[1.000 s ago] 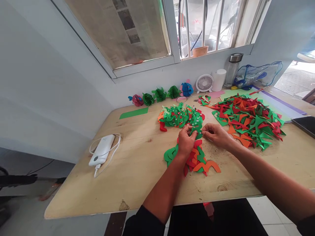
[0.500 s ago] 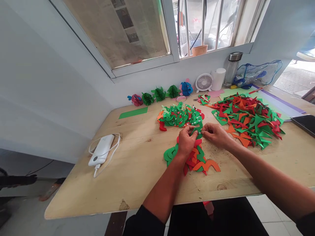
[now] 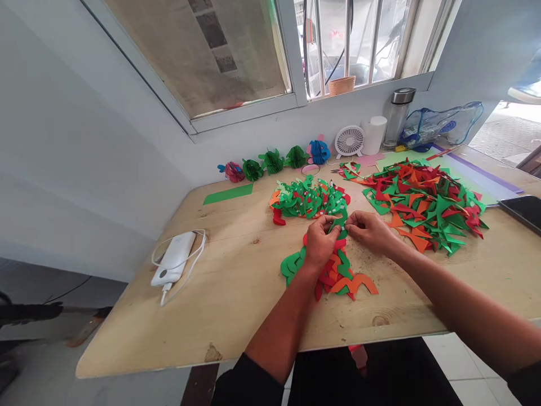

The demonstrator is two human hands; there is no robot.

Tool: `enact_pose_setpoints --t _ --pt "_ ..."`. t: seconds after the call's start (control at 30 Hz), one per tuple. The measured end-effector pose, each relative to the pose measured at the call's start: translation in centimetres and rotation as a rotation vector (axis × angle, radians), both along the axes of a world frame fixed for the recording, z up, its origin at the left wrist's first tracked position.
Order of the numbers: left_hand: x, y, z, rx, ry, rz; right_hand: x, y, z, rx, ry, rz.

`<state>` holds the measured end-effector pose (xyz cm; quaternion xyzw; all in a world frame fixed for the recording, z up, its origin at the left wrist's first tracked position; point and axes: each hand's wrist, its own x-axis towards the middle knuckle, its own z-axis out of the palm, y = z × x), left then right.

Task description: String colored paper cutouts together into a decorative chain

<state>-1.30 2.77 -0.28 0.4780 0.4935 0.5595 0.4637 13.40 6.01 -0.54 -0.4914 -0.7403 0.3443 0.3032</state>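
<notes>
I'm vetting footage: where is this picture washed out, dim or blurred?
Head view: glare bleaches the scene beyond the window bars; same view, the lower-left floor looks dim and smeared, and the green paper piece is too small to judge.

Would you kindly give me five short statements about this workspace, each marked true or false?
1. The left hand holds a curved green paper piece. True.
2. The right hand touches the white rectangular power bank. False: the power bank lies apart, left of both hands.
3. The clear glass bottle with a silver lid stands upright. True.
4. The round white fan lies face-down. False: the fan stands upright beside a white cylinder.
5. The flat black phone lies to the right of both hands. True.
</notes>
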Motion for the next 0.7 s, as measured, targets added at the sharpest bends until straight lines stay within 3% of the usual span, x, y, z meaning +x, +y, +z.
enact_pose_setpoints --t 0.7 --pt "0.04 -0.33 0.58 -0.015 -0.009 -0.02 -0.02 0.06 -0.26 -0.024 0.028 -0.029"
